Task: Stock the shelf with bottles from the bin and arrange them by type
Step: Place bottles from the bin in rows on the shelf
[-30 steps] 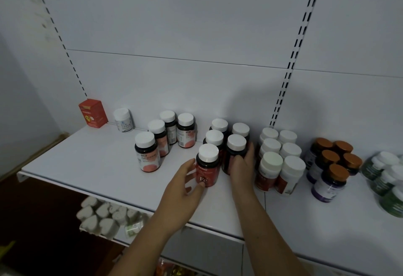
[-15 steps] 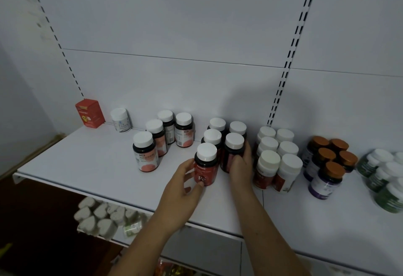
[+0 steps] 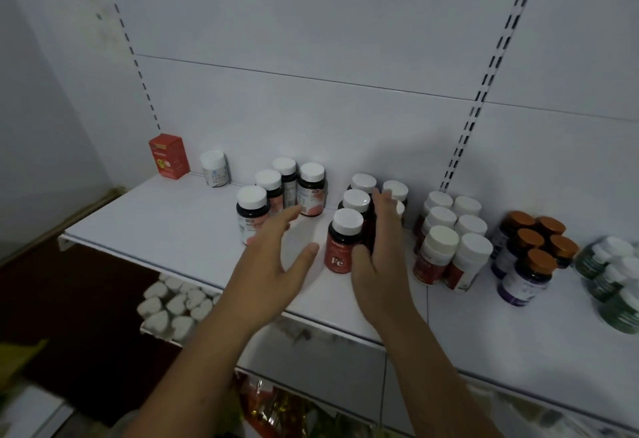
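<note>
Left hand (image 3: 273, 264) is hovering spread and empty, just left of the front Fe bottle (image 3: 340, 247). Right hand (image 3: 378, 254), fingers straight, is pressing flat against the same-type cluster (image 3: 356, 199) beside it, apparently squaring its rows on the shelf (image 3: 155, 226).

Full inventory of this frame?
red box: 1, red, back left
small white bottle: 1, white, beside red box
pink-label bottles: 4, dark, white caps, left of centre
Fe bottles: 5, dark red, white caps, centre
red-label bottles: 6, white, right of centre
orange-cap bottles: 5, purple labels, further right
green bottles: count unclear, green, right edge
heart-shaped items: several, white, lower shelf
shelf: 1, white
left hand: 1, open, beside Fe bottles
right hand: 1, flat against Fe bottles
</note>
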